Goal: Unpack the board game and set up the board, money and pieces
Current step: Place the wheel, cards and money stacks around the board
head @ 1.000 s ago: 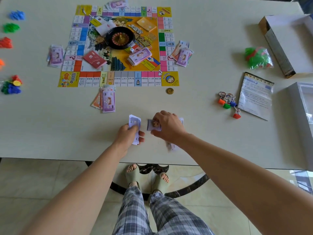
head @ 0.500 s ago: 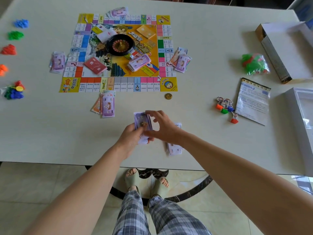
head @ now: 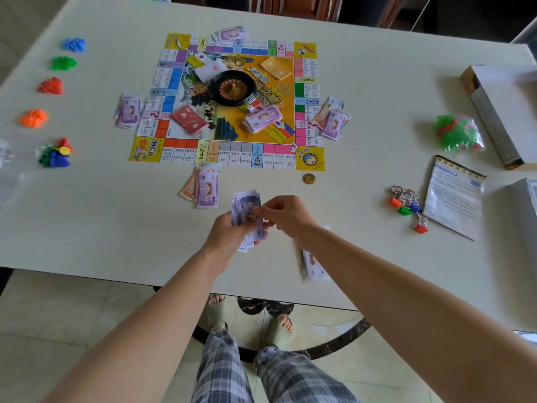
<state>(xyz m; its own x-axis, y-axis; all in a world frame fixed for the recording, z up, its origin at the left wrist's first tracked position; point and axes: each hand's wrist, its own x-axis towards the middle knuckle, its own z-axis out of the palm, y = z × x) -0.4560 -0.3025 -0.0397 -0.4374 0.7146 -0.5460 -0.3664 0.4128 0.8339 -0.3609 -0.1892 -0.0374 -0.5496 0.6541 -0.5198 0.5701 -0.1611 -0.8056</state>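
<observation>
Left hand: the left hand (head: 226, 234) is curling its fingers round a wad of notes (head: 247, 210), gripping it from below just above the near table edge.
Right hand: the right hand (head: 286, 213) is reaching in from 3 o'clock, thumb and forefinger pinching at the face of the wad, the other fingers loosely bent.
Long axis: the wad is standing roughly 12 to 6, tipped a touch toward 11.
What it turns on: the right hand is the nearer one, its fingertips already touching the top of the wad; a loose pile of notes (head: 312, 264) is lying on the table at 5 o'clock from that hand, partly under the forearm. I'd judge a note is about to be peeled off.
Other money: a fanned stack (head: 205, 187) is sitting at 11 o'clock from the hands, just beside the near edge of the board (head: 309, 158).
Board: lying flat at 12 o'clock, with a roulette wheel (head: 232, 88) on its middle.
Writing: the near left corner square is showing "2000"; near-edge squares are showing prices such as "3500" and "2600". The red card deck (head: 189, 120) is carrying Chinese characters I can't read surely.
Progress: dealing looks well along.
</observation>
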